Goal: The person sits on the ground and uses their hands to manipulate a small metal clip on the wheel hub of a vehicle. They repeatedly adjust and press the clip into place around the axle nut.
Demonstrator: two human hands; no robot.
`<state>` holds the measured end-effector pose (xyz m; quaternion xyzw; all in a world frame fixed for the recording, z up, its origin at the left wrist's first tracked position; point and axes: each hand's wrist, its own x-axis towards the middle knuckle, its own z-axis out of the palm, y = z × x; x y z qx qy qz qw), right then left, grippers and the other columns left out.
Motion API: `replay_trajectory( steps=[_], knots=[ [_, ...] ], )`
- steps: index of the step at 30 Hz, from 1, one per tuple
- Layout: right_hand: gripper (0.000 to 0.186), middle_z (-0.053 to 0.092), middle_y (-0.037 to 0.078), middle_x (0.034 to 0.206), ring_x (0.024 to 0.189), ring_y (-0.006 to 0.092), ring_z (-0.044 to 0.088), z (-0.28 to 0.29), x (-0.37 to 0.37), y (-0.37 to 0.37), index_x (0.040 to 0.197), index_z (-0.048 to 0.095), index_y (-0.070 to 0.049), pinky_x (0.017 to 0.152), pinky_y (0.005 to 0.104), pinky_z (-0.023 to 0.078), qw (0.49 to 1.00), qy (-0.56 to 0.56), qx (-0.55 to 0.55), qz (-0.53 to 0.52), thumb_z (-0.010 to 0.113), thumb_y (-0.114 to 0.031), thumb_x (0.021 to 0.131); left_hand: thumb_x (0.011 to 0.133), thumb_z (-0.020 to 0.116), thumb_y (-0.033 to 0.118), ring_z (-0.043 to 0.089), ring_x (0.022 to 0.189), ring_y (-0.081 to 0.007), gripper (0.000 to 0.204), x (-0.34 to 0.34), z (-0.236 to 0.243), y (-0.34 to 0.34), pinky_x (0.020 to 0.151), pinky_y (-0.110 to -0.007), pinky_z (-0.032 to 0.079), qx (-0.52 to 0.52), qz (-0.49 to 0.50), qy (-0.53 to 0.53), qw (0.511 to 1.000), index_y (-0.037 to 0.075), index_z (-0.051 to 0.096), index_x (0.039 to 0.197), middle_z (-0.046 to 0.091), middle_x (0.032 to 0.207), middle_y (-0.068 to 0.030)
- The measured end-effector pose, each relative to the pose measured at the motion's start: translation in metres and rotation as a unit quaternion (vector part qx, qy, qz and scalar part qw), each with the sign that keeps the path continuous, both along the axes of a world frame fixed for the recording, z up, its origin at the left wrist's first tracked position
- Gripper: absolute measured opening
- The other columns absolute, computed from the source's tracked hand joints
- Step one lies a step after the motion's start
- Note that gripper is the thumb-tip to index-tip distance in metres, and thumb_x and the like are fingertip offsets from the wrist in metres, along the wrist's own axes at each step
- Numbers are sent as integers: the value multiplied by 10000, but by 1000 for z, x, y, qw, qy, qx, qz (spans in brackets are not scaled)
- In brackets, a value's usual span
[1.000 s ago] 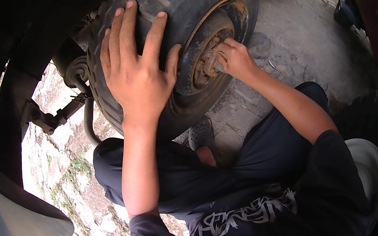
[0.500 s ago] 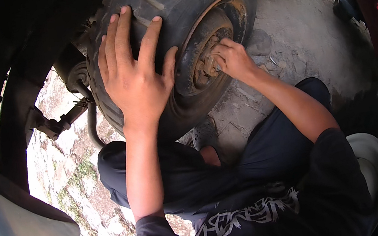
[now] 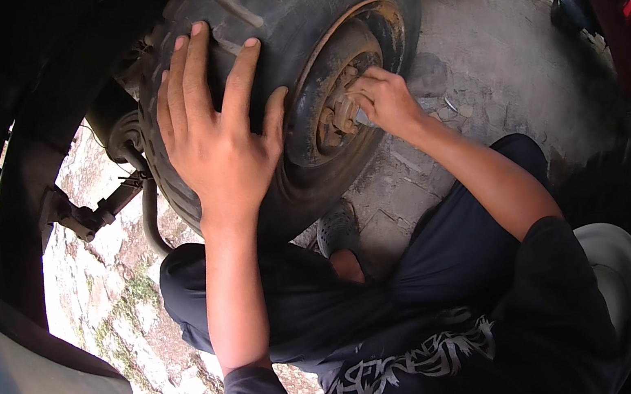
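Note:
A large black tyre [image 3: 322, 27] on a rusty, dusty wheel rim [image 3: 383, 15] stands upright in front of me. My left hand [image 3: 222, 154] lies against the tyre's tread and near sidewall, with its fingers spread. My right hand [image 3: 389, 101] is at the wheel hub [image 3: 328, 130], thumb and fingers pinched together beside the brown nuts and studs. What the pinch holds, if anything, is hidden behind my fingers.
Left of the tyre hang a dark bent hose [image 3: 154, 218] and a metal linkage [image 3: 84, 221]. A curved grey panel [image 3: 66, 393] fills the lower left. A pale round seat [image 3: 619, 264] is at my right side. Rough stone paving [image 3: 487, 29] stretches right of the wheel.
The whole view has shifted slightly, so wheel and hands sit a little further left. My right hand's fingers have turned slightly at the hub; my left hand stays on the tyre.

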<state>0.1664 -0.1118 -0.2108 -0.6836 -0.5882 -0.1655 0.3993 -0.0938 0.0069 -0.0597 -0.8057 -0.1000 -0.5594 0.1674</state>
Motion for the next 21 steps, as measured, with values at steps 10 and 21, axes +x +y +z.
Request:
replay_trajectory(
  steps=[10,21],
  knots=[
    [112,720,179,1014,911,368,748,0,0,6,1048,821,-5,827,437,623,999,42,6,-16,795,-39,945,772,926,293,578,1456,-359,596,-2,-1,2,1175,-528,479,5,2,-1,1000,245,763,1343,596,1582,-129],
    [136,711,181,1067,955,383,751,-8,-8,5,1073,808,-6,834,463,628,1000,-18,-10,-8,782,-33,942,726,976,271,601,1438,-361,631,0,-1,-1,1181,-505,474,-6,-7,-8,1000,244,788,1328,629,1567,-102]
  ],
)
